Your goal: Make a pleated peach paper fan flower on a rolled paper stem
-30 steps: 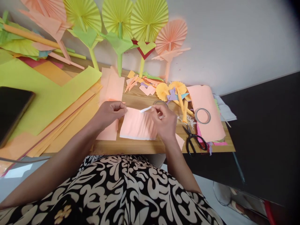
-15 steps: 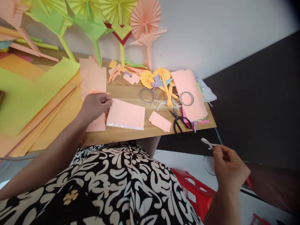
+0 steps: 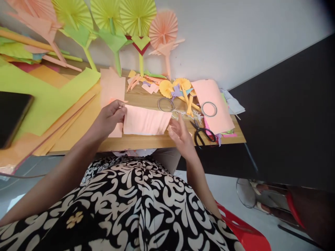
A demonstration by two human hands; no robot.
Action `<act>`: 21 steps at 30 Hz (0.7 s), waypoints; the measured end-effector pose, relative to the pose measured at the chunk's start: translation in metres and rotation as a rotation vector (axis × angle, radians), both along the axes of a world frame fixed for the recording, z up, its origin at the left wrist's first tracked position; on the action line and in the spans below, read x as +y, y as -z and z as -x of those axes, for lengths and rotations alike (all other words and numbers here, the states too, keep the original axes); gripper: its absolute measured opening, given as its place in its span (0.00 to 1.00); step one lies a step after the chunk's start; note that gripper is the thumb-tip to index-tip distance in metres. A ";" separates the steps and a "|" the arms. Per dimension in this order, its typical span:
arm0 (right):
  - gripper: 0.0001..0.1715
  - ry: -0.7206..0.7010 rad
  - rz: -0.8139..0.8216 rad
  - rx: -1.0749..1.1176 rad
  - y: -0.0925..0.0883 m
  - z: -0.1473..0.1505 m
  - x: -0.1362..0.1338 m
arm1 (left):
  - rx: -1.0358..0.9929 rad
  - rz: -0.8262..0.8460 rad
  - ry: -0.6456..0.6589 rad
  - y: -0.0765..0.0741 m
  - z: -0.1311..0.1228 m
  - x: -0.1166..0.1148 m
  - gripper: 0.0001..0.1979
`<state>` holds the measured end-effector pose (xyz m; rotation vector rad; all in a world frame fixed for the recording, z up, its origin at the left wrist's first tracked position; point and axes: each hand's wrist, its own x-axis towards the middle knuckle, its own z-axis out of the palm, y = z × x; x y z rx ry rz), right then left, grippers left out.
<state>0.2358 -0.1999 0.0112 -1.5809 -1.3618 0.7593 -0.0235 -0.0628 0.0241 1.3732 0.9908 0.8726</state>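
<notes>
A pleated peach paper sheet (image 3: 145, 121) lies on the wooden table (image 3: 146, 141) near its front edge. My left hand (image 3: 111, 116) pinches the sheet's left edge with closed fingers. Beside the sheet's right edge hovers my right hand (image 3: 180, 134), fingers spread and empty, over a small peach scrap.
Black scissors (image 3: 202, 135) lie just right of my right hand. Two tape rings (image 3: 165, 104) (image 3: 209, 108), small paper fans and scraps sit behind. Large yellow, orange and green sheets (image 3: 52, 101) cover the left. Paper fan flowers (image 3: 137, 15) lean on the wall. A dark tablet (image 3: 12, 115) lies far left.
My right hand peeled a white strip off the sheet, carried it down to the right off the table, and has come back empty to the sheet's right edge.
</notes>
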 end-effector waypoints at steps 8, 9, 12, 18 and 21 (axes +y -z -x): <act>0.45 0.048 0.011 0.306 0.019 0.026 0.039 | -0.217 0.197 -0.056 0.007 0.001 0.002 0.15; 0.45 0.078 0.000 0.304 0.017 0.025 0.040 | -0.233 0.229 -0.012 0.007 0.003 0.002 0.19; 0.45 0.142 -0.008 0.287 0.011 0.018 0.042 | -0.187 0.292 0.110 0.009 0.010 0.002 0.27; 0.44 0.150 -0.008 0.234 0.005 0.013 0.043 | 0.042 0.240 0.214 0.006 0.020 -0.002 0.18; 0.43 0.112 0.003 0.189 0.002 0.016 0.043 | 0.097 0.211 0.200 0.005 0.020 -0.003 0.15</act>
